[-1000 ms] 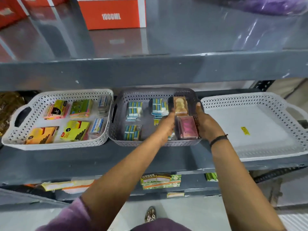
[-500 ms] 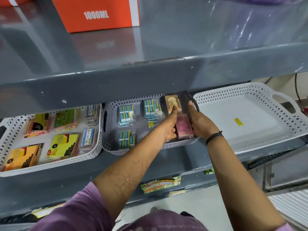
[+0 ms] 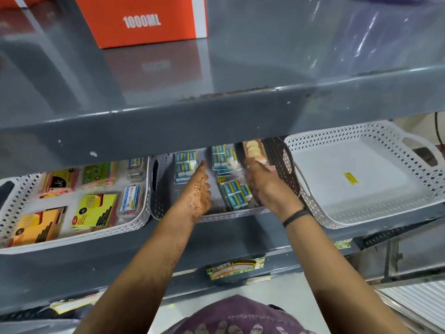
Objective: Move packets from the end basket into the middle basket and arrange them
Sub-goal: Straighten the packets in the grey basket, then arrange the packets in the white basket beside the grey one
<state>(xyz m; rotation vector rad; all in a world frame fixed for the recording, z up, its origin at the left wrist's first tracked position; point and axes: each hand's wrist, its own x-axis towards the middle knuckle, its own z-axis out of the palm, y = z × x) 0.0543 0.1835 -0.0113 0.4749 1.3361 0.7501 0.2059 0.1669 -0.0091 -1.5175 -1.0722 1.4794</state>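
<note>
The grey middle basket [image 3: 156, 189] holds several blue-and-white packets [image 3: 185, 165] in clear wrap, one of them at the front [image 3: 237, 195]. A packet with pale round pieces [image 3: 252, 149] lies at its back right. My left hand [image 3: 197, 191] reaches into the basket, fingers stretched out, the fingertips at the back-left blue packets. My right hand [image 3: 262, 184] is curled over a pink packet [image 3: 272, 168] at the basket's right side, hiding most of it. The white end basket [image 3: 313, 213] on the right holds only a yellow sticker [image 3: 351, 177].
A white basket [image 3: 72, 239] on the left holds yellow and green sticky-note packs. The grey shelf edge [image 3: 216, 112] overhangs the baskets and hides their back parts. An orange box [image 3: 144, 20] stands on the upper shelf. More packets lie on the shelf below.
My left hand has left the pink packet and moved left, toward the blue packets. My right hand stays at the basket's right side. The camera has dropped, so the upper shelf covers more.
</note>
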